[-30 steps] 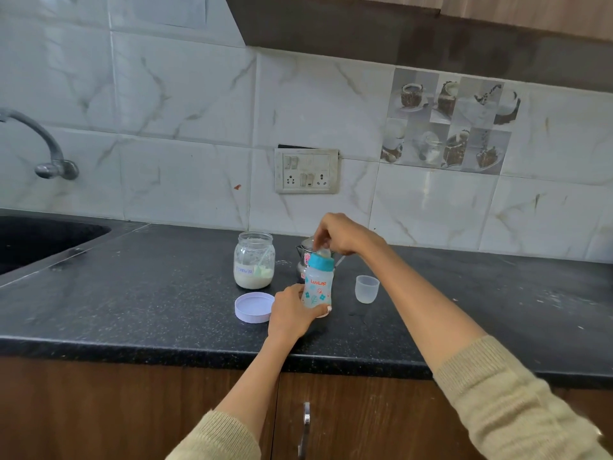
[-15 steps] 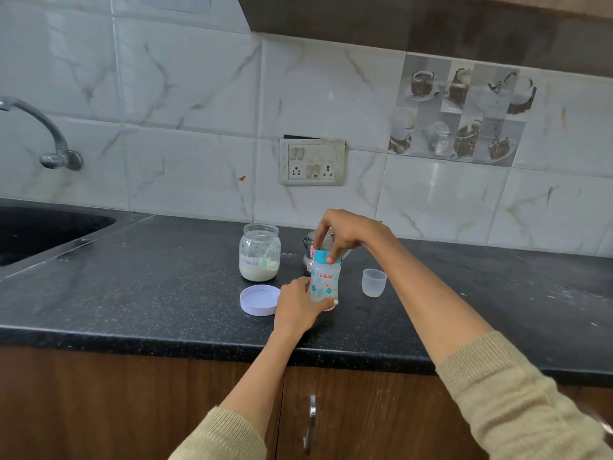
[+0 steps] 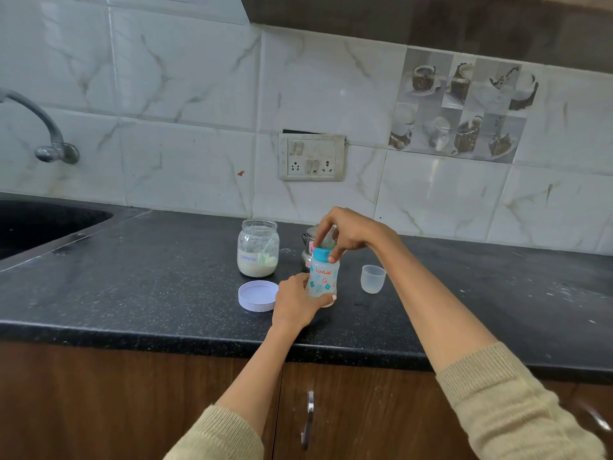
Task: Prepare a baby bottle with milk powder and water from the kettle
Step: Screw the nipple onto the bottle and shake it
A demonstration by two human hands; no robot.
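Head view: baby bottle (image 3: 323,280) upright on dark table (image 3: 132,293), near front edge. Left hand (image 3: 295,302) wrapped round bottle's lower body, grip clenched on it. Right hand (image 3: 348,232) over the top, fingertips pinching blue collar (image 3: 322,254). Glass jar (image 3: 257,248) of milk powder just left of bottle, open, pale scoop inside. Round white lid (image 3: 258,296) flat on table in front of jar, beside left hand. Metal kettle (image 3: 310,244) directly behind bottle, mostly hidden by right hand. Small clear cap (image 3: 373,278) upright to right of bottle, apart from it. Sink (image 3: 39,224) and tap (image 3: 49,141) far left.
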